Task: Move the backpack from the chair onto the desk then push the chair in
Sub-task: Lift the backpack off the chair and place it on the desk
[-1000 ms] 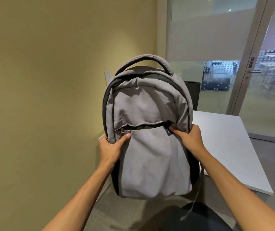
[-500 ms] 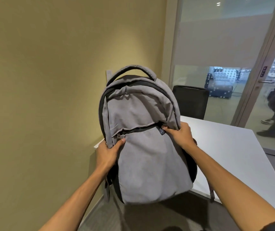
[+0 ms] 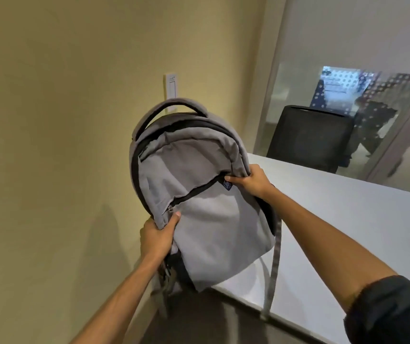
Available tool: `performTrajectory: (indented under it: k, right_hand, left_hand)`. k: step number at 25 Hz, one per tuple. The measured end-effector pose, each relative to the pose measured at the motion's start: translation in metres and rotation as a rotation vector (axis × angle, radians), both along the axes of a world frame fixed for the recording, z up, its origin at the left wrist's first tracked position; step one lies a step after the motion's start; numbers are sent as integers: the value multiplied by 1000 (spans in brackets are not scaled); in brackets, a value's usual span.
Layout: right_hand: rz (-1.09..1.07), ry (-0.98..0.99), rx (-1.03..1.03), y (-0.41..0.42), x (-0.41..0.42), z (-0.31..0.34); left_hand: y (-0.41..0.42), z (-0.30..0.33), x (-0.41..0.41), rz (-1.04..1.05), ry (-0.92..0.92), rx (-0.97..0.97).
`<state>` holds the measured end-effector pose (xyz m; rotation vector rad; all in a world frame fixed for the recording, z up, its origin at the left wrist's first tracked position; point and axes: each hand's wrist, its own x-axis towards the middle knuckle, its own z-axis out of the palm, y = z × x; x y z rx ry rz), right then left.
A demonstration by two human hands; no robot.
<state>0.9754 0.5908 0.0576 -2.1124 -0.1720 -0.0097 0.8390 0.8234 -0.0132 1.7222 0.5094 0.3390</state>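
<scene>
1. Since the earlier frames, a grey fabric backpack (image 3: 199,207) has swung right and tilted, its lower corner now over the near left corner of a white rectangular desk (image 3: 347,232).
2. Left hand (image 3: 158,238) is clamped on the backpack's left edge, thumb by the zip.
3. Right hand (image 3: 251,181) pinches its right edge near a small blue badge.
4. Beyond the desk's far edge stands a black mesh-backed chair (image 3: 310,137).
5. Grey straps dangle below the backpack.

A grey backpack (image 3: 206,209) is gripped by both hands: the left hand (image 3: 155,238) clasps its left edge, the right hand (image 3: 249,180) its right side. Its bottom corner overlaps the white desk (image 3: 347,232). A black chair (image 3: 310,137) stands behind the desk.
</scene>
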Motion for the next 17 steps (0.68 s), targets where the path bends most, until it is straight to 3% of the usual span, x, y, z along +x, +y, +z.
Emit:
performTrajectory:
  k: [10,17]
  right_hand:
    - [87,157,-195,70,144,-56]
    - [106,230,-253,86,193,-83]
  left_hand:
    - [13,-50,93,117,107,-179]
    - [7,-68,120,141,162,-107]
